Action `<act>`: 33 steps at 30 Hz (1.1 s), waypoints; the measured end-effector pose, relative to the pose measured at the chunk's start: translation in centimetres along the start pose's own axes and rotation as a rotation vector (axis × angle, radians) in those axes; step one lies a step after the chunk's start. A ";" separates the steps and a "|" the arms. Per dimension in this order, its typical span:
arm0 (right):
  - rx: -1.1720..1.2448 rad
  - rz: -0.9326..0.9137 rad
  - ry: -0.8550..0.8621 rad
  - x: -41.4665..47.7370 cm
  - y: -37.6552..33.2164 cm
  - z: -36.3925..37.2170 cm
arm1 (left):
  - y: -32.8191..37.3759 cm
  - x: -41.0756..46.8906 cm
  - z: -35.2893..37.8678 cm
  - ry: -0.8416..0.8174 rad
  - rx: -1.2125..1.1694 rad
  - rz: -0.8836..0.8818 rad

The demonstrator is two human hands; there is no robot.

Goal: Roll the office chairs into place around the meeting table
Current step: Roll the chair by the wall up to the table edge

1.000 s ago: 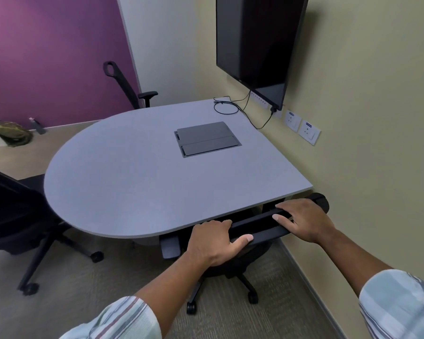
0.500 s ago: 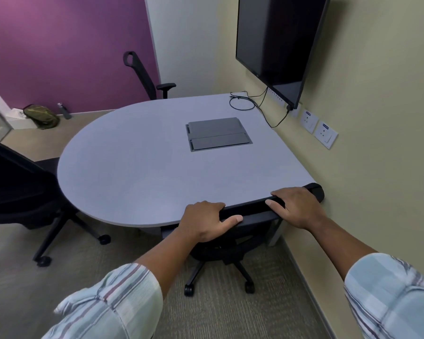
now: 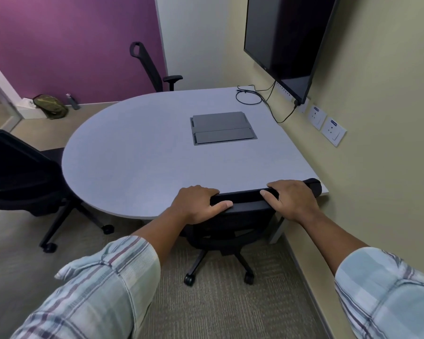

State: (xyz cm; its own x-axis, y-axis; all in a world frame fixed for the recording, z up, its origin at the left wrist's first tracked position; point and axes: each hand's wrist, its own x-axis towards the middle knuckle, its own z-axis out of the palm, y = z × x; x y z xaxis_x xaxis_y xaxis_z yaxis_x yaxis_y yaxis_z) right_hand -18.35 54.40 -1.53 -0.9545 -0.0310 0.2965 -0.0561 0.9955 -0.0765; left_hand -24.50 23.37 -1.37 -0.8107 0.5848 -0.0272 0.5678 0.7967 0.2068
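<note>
A black office chair point(image 3: 233, 226) stands at the near edge of the grey meeting table point(image 3: 137, 162), its backrest top touching the table's rim and its seat tucked beneath. My left hand point(image 3: 196, 204) grips the left part of the backrest top. My right hand point(image 3: 291, 199) grips the right part. A second black chair point(image 3: 17, 172) stands at the table's left side, a little away from the rim. A third chair point(image 3: 149, 67) stands behind the far edge, beside the purple wall.
A dark flap panel point(image 3: 222, 128) is set into the tabletop. A black screen point(image 3: 287, 40) hangs on the right wall above sockets point(image 3: 326, 123) and a cable point(image 3: 252, 96). The right wall runs close beside the near chair. A green bag point(image 3: 50, 106) lies on the far floor.
The near chair has rolled forward under the table, with both hands on its backrest. Its back now meets the table's edge. My view has shifted back and to the left.
</note>
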 end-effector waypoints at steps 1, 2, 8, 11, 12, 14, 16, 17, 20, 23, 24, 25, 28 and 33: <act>-0.002 0.002 -0.002 0.2 -0.2 0.0 | -0.1 0.0 -0.2 -0.005 -0.001 0.000; -0.003 0.002 -0.005 0.3 -0.3 0.0 | -0.3 0.0 -0.3 -0.011 -0.001 -0.001; -0.004 0.022 -0.082 0.1 -1.3 -1.0 | -0.2 -0.4 -0.8 -0.001 0.034 0.003; 0.022 0.027 -0.182 -0.4 -2.7 -2.6 | -0.1 -1.4 -0.9 0.073 0.109 -0.032; 0.025 0.039 -0.219 -0.3 -2.7 -2.9 | 0.0 -1.3 -0.6 0.096 0.126 -0.039; 0.022 0.042 -0.250 -0.4 -3.1 -3.5 | 0.3 -1.6 -0.1 0.146 0.118 -0.064; 0.013 0.049 -0.242 -0.8 -4.2 -4.0 | 0.2 -2.2 0.2 0.185 0.094 -0.087; 0.003 0.047 -0.231 -0.8 -4.8 -4.4 | -0.1 -2.5 0.2 0.193 0.093 -0.096; -0.014 0.042 -0.190 -0.8 -6.4 -5.1 | -1.5 -3.5 -0.2 0.161 0.100 -0.106; -0.021 0.036 -0.133 -0.3 -8.5 -5.8 | -3.7 -4.4 -1.3 0.178 0.112 -0.113; -0.029 0.028 -0.114 0.0 -9.2 -6.0 | -4.5 -4.7 -1.8 0.196 0.117 -0.113; -0.037 0.020 -0.101 0.3 -10.1 -6.2 | -5.3 -5.1 -2.3 0.211 0.121 -0.113; -0.057 0.022 -0.085 1.3 -12.8 -6.2 | -8.0 -6.4 -3.7 0.242 0.146 -0.096; -0.036 0.022 -0.063 3.7 -20.0 -6.0 | -15.1 -10.0 -6.3 0.292 0.182 -0.122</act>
State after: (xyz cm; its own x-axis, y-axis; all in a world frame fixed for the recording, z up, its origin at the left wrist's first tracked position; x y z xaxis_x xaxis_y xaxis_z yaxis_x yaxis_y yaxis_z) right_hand -19.03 34.90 6.83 -0.9721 -0.0133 0.2342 -0.0251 0.9985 -0.0478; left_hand -25.93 4.53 1.90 -0.8657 0.4363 0.2453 0.4589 0.8876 0.0408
